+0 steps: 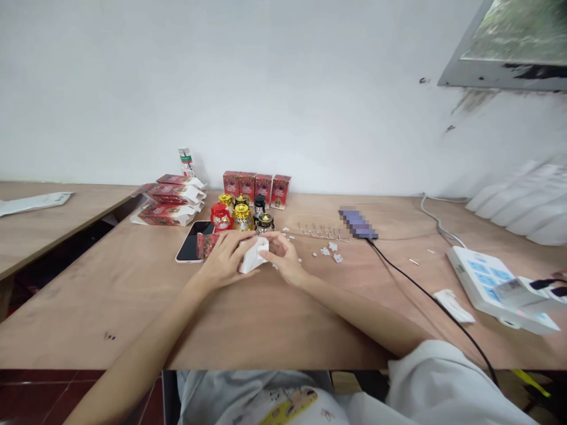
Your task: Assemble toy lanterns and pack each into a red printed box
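Both my hands are on a small cardboard box [252, 260] above the table, its white side towards me. My left hand [225, 257] wraps round it from the left. From the right, my right hand [286, 257] has its thumb against the white end and its fingers behind. A red printed part [205, 244] shows left of my left hand; I cannot tell if it belongs to the same box. Just behind my hands stand several miniature lanterns, among them a red lantern [221, 217], a gold lantern [243, 218] and a black lantern [260, 205].
Four-sided red boxes [255, 188] stand by the wall; flattened-looking red cartons [170, 203] are stacked left. A phone [190, 243] lies beside my left hand, another phone [358, 222] with a cable to the right. White plastic bits [332, 247], thin metal wires [323, 232] and a power strip [496, 289] lie rightward.
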{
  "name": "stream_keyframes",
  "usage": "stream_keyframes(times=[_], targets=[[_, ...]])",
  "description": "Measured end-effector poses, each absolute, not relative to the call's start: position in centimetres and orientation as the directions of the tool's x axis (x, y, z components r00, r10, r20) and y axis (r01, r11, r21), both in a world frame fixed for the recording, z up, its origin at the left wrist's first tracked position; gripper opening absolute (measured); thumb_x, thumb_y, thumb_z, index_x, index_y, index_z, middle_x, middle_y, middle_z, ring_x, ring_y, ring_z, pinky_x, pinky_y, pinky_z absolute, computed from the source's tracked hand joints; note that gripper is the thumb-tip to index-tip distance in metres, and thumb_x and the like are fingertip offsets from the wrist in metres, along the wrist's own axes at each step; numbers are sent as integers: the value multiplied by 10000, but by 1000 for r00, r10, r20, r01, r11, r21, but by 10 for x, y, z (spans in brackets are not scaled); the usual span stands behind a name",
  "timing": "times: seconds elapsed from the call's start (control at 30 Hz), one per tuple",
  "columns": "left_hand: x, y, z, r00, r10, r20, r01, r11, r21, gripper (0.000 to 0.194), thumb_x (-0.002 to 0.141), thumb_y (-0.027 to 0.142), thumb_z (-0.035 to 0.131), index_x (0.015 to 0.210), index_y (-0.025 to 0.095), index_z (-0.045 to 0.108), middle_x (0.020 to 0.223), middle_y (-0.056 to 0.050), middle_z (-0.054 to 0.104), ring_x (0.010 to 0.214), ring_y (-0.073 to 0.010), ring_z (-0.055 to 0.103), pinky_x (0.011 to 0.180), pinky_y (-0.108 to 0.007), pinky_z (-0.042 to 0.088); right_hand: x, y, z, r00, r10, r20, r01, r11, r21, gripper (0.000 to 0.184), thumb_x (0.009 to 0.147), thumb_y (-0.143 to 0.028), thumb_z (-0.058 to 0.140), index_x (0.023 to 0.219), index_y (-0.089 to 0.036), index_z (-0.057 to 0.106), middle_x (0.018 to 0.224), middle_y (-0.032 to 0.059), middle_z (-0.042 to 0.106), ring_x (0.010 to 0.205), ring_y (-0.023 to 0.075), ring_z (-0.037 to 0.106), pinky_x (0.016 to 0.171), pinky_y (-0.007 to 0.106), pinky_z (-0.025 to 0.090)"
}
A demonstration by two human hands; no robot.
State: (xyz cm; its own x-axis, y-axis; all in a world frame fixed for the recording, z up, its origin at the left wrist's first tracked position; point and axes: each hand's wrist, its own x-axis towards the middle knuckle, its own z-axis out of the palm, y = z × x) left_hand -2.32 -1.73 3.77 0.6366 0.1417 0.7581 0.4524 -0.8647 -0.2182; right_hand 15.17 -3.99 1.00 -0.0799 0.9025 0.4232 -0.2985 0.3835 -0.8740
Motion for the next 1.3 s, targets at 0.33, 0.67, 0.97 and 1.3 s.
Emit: stream_keyframes(times=[0.33,0.67,0.97,1.3], targets=[[-24,-20,43,507,87,857,559,-791,-250,366,722,148,510,1087,138,496,853,-105,672,733,-219,636,608,-309,447,162,-40,33,-200,909,365,-202,327,-923,399,626,-380,779,949,-241,591,859,-11,627,750,128,594,675,266,514],[-19,-18,32,437,44,898,468,-864,-185,458,785,291,600,1193,171,430,1008,-108,655,918,-220,638,768,-358,514,158,-41,34,-308,900,307,-239,239,-941,544,506,-388,849,958,-264,575,950,-12,597,813,130,578,676,247,514],[-28,-27,47,313,238,920,519,-853,44,690,788,698,363,1287,224,403,1362,-156,352,1260,-343,381,1014,-542,325,162,-43,25,-270,470,841,317,868,-383,162,789,-297,674,942,-287,624,1268,56,514,1248,239,439,981,453,454],[-25,-17,40,152,727,669,520,-635,572,558,653,346,683,1119,174,430,741,36,492,590,-108,493,596,-247,447,176,-25,3,-508,325,798,529,849,-9,332,844,-363,573,1171,-307,550,1197,88,574,1130,244,540,928,458,488]])
